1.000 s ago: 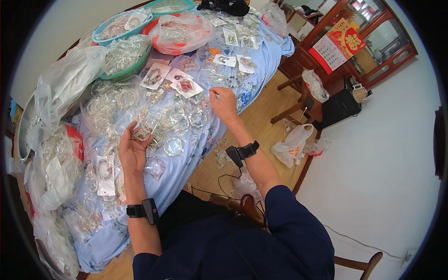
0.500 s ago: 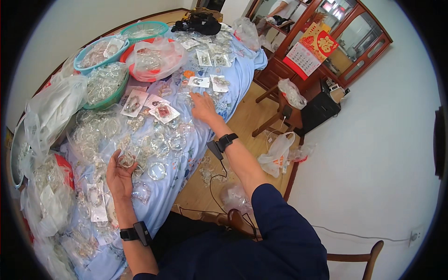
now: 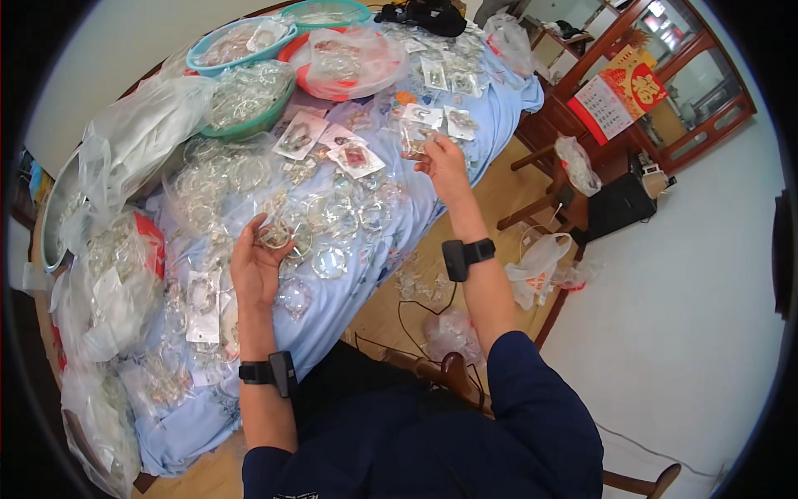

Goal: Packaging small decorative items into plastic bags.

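Note:
My left hand (image 3: pixel 256 264) is palm up over the near part of the bed-like surface, fingers curled round a silvery bracelet (image 3: pixel 274 238). Bagged bracelets (image 3: pixel 330 263) lie just right of it. Farther out, my right hand (image 3: pixel 446 169) pinches a small clear plastic packet (image 3: pixel 414 137) between thumb and fingers. What the packet holds is too blurred to make out. Beyond it lie white-carded jewellery packets (image 3: pixel 460 122). Between the hands, a carded packet with a red piece (image 3: pixel 356 158) rests on the heap.
A blue floral cloth (image 3: pixel 184 432) covers the surface. A red basin (image 3: pixel 303 76), a green basket (image 3: pixel 249 131) and a blue basin (image 3: pixel 218 66) hold bagged goods at the back left. Large plastic bags (image 3: pixel 108 308) line the left side. A wooden stool (image 3: pixel 544 200) stands at right.
The view has shifted, so the surface sits farther right and higher. My right hand has closed on a clear packet and lifted it. The left hand still holds the bracelet.

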The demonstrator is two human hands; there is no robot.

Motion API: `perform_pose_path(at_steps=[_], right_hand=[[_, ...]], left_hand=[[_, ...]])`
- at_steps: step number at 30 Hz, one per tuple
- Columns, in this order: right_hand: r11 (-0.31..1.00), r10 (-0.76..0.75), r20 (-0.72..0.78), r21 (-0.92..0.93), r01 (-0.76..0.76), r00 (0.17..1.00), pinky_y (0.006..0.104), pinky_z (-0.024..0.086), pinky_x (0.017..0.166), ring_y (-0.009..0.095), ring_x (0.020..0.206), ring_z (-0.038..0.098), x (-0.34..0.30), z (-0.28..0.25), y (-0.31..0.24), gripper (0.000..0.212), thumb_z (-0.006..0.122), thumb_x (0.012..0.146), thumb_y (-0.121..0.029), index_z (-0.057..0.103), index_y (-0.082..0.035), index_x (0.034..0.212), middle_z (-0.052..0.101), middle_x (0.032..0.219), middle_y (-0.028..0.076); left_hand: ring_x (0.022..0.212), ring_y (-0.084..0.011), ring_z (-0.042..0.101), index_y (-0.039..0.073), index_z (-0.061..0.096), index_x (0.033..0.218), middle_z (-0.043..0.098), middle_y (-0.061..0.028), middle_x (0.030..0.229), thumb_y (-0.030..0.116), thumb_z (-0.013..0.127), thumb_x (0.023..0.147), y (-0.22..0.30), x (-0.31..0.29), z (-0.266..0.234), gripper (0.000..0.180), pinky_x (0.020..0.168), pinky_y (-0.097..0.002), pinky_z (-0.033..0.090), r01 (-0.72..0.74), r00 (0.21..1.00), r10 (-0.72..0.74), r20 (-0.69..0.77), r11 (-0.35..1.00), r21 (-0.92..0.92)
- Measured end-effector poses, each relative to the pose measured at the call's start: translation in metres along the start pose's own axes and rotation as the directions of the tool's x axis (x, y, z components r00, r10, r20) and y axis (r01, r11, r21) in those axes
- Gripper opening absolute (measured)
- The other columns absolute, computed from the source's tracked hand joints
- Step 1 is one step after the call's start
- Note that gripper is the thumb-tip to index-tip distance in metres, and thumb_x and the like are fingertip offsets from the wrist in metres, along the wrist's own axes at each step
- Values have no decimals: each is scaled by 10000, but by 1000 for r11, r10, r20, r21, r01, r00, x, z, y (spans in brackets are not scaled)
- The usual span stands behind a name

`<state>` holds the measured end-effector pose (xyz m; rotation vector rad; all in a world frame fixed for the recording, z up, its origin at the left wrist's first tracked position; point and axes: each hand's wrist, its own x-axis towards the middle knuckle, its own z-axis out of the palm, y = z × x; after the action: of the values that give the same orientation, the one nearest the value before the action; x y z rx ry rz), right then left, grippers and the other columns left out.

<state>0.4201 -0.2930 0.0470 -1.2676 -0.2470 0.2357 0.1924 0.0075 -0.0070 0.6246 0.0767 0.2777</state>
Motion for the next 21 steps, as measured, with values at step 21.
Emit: perform_pose_path(at_steps=[21], right_hand=[[949, -42, 191, 314, -20, 981, 381, 537, 899, 388, 1120, 583, -74, 28, -8, 364, 390, 961, -37, 420, 90, 1300, 556, 1242, 242]], left_hand=[[1010, -389, 624, -32, 481, 1258, 629, -149, 1066, 256, 387, 1009, 1, 2, 9, 392, 836, -463, 563, 5, 999, -5, -54, 1000, 2]])
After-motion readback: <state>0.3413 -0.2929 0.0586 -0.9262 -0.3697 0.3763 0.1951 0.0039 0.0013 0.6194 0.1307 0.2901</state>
